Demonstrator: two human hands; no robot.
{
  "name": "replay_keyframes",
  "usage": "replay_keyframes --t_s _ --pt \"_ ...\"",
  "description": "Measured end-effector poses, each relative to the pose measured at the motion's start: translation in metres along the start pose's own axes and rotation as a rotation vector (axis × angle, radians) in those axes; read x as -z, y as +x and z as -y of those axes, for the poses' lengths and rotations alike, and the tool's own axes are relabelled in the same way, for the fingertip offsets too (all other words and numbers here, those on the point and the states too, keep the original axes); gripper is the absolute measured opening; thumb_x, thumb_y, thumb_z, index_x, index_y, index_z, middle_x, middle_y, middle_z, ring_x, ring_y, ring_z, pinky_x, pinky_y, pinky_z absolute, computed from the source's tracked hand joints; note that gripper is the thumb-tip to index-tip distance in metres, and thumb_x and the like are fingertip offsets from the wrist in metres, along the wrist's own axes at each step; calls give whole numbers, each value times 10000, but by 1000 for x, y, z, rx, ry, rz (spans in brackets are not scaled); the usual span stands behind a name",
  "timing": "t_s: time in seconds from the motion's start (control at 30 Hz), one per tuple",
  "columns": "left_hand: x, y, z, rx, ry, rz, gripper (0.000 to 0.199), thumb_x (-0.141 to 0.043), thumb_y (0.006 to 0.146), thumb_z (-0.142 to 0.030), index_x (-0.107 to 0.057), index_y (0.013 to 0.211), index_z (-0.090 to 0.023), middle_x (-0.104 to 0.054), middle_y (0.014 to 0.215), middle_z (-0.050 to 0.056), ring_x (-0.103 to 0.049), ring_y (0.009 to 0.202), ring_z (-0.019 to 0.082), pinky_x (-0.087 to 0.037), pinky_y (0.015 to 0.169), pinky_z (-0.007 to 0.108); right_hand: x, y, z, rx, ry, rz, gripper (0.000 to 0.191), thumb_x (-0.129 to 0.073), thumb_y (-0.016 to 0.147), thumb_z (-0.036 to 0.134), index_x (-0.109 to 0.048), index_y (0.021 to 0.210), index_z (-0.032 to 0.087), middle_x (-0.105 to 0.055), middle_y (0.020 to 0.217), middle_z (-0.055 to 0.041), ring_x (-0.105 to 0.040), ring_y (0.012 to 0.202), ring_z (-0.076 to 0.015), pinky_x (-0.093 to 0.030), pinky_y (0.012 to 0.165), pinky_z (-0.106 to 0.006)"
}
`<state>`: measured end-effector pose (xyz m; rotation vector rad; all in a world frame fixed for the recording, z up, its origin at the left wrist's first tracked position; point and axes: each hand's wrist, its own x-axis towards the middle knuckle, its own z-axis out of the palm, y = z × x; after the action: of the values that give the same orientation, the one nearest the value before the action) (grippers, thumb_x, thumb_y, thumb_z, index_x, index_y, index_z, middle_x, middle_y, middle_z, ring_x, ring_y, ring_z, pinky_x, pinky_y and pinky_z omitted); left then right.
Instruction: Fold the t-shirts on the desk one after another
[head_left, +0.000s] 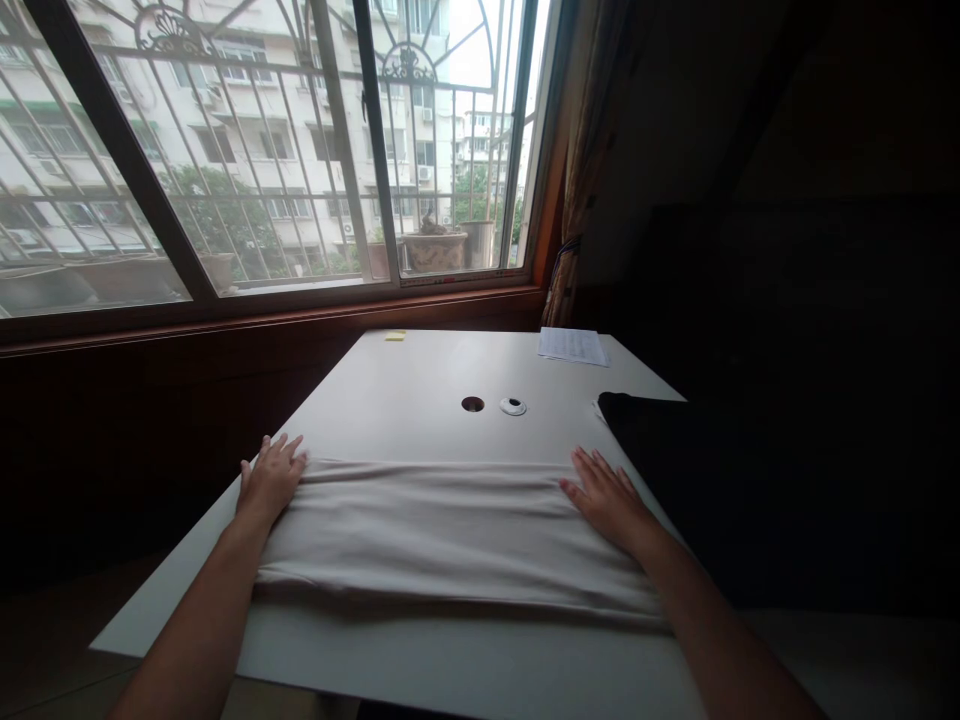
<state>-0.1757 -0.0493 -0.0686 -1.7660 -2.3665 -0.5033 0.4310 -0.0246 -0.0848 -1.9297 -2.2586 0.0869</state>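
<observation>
A pale, light-coloured cloth (450, 535) lies in a wide folded strip across the white table (420, 400), with long wrinkles running from side to side. My left hand (274, 477) rests on the cloth's far left corner, its fingers spread and pointing away from me. On the far right part of the cloth lies my right hand (604, 497), palm down and fingers apart. Both hands press flat, and neither has its fingers wrapped round anything.
Beyond the cloth are a round hole (472, 404) and a round white cover (513, 406). Papers (574, 346) and a yellow note (395, 336) lie near the far edge. Dark fabric (675, 450) covers the table's right side. A barred window stands behind.
</observation>
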Motion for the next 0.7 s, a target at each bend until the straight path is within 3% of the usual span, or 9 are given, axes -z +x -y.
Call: replay_keyframes --t_s 0.07,0.13,0.2,0.27,0.4,0.5,0.7 --pt "3 1 0 -106 -15 -70 456 -356 1004 -385 -597 1362 -237 -499 1532 94 -273 1500 347 -264 1159 663 4 -1 1 50 -9 -51 687 -308 999 576 -405 1543 168 -351 1630 -94 -238 1524 -317 -210 1228 -562" --pt "8 4 -3 -239 -50 -80 395 -412 983 -386 -688 1222 -233 -631 1374 91 -435 1397 312 -316 1173 543 11 -2 4 139 -8 -128 606 -386 986 525 -510 1472 185 -438 1578 -105 -306 1492 -332 -226 1221 -570" --pt "15 6 -10 -349 -91 -15 365 -446 968 -406 -736 1100 -227 -709 1198 93 -573 1219 285 -394 1121 443 19 -2 9 251 24 -189 513 -452 972 469 -598 1386 205 -508 1516 -113 -389 1439 -335 -258 1211 -566" --pt "24 8 -21 -410 -110 66 366 -457 963 -444 -753 1021 -238 -726 1094 87 -615 1084 278 -456 1027 405 28 -4 16 348 89 -206 426 -483 969 414 -653 1311 226 -556 1459 -109 -476 1366 -321 -325 1186 -546" --pt "38 15 -45 -435 -62 203 324 -488 948 -473 -742 936 -273 -712 1028 66 -601 1006 276 -486 895 379 39 -9 30 449 215 -155 347 -460 992 359 -701 1214 245 -641 1310 -95 -597 1193 -281 -474 1077 -484" --pt "39 23 -54 -416 -21 260 244 -547 913 -436 -720 895 -265 -703 996 65 -594 988 270 -490 848 357 42 -12 34 466 260 -136 338 -456 995 364 -711 1189 258 -676 1227 -89 -619 1138 -273 -501 1042 -463" --pt "23 21 -55 -316 7 182 228 -501 937 -366 -679 926 -225 -675 1043 98 -588 999 266 -502 870 375 39 -14 29 394 235 -98 361 -475 979 421 -696 1228 279 -640 1305 -82 -587 1212 -272 -447 1098 -465"
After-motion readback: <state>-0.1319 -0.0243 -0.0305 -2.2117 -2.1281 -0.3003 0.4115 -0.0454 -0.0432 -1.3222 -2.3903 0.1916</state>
